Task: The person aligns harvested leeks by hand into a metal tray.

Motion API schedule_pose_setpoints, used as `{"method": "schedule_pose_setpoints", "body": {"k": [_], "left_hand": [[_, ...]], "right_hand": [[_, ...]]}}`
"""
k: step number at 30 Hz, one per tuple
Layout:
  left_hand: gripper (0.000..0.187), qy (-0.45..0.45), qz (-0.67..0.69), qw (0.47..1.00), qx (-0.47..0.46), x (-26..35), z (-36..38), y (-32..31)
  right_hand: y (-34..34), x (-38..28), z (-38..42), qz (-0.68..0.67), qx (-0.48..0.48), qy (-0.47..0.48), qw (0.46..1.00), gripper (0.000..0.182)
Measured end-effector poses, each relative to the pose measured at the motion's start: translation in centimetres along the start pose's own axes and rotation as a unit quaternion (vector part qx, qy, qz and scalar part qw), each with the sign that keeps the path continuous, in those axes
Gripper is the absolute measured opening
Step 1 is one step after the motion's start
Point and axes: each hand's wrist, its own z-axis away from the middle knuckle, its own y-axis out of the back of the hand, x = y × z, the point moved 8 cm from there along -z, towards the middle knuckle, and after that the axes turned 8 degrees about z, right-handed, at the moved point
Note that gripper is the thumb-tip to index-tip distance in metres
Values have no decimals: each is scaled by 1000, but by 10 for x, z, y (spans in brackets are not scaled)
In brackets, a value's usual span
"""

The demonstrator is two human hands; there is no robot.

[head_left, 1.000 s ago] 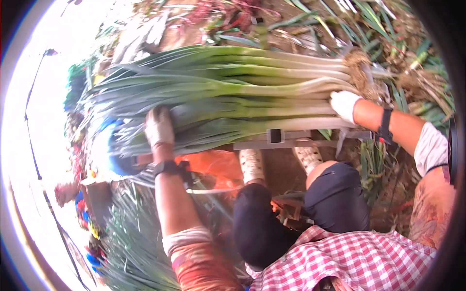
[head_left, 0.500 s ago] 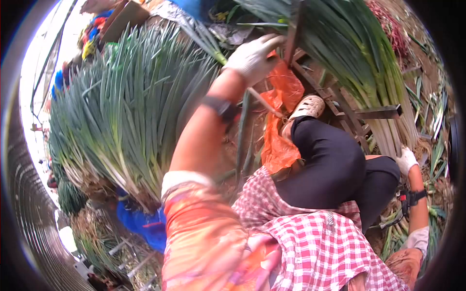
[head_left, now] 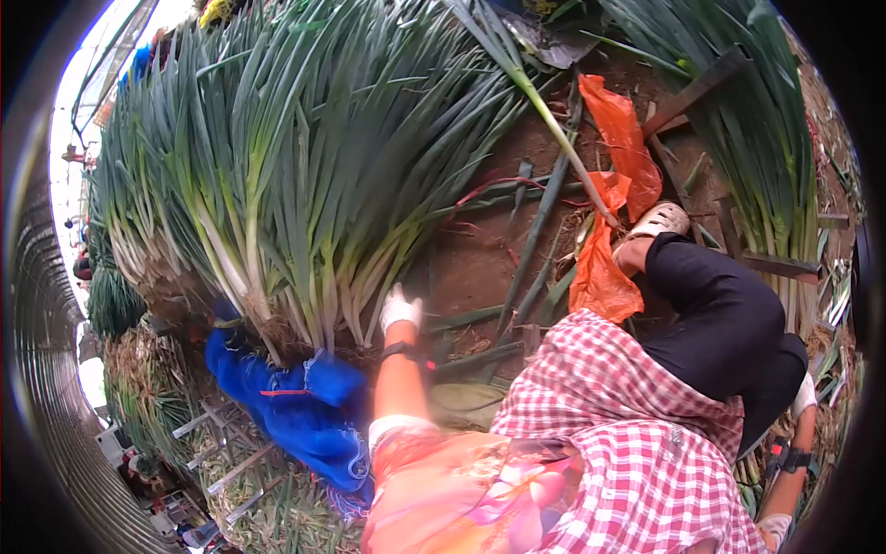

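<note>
My left hand (head_left: 401,311), in a white glove, is at the white lower stalks on the right edge of a large standing pile of green onions (head_left: 268,185). Its thumb and fingers look apart, with nothing held. My right hand (head_left: 805,397), also gloved, is low at the right beside my knee, just below the roots of another green onion bundle (head_left: 771,185). That bundle leans in a metal rack (head_left: 780,266). The fingers of my right hand are mostly hidden.
Orange plastic (head_left: 604,277) lies by my shoe (head_left: 661,222), with a single green onion (head_left: 563,138) slanting across to it. Blue netting or cloth (head_left: 295,406) is bunched below the pile. Loose leaves lie on the soil (head_left: 480,268). A corrugated wall (head_left: 55,369) curves at the far left.
My left hand has come down and left, from beside the rack's upper post to the onion pile. My right hand has shifted lower, away from the bundle's white stalks. The view has turned left.
</note>
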Motion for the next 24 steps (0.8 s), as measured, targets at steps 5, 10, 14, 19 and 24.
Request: {"method": "schedule_pose_setpoints", "body": {"k": [5, 10, 14, 19, 24], "left_hand": [[88, 8, -14, 996, 89, 5, -39, 19], [95, -13, -45, 999, 28, 18, -95, 25], [92, 47, -50, 996, -54, 26, -106, 30], [93, -30, -159, 982, 96, 49, -93, 24], [79, -32, -171, 979, 104, 46, -97, 22]], "right_hand": [[-5, -95, 8, 104, 18, -30, 994, 30], [-9, -145, 13, 153, 26, -46, 987, 31], [-14, -174, 3, 172, 29, -44, 984, 31], [-12, -194, 8, 190, 38, -54, 980, 32], [-14, -201, 15, 194, 44, -65, 978, 34]]}}
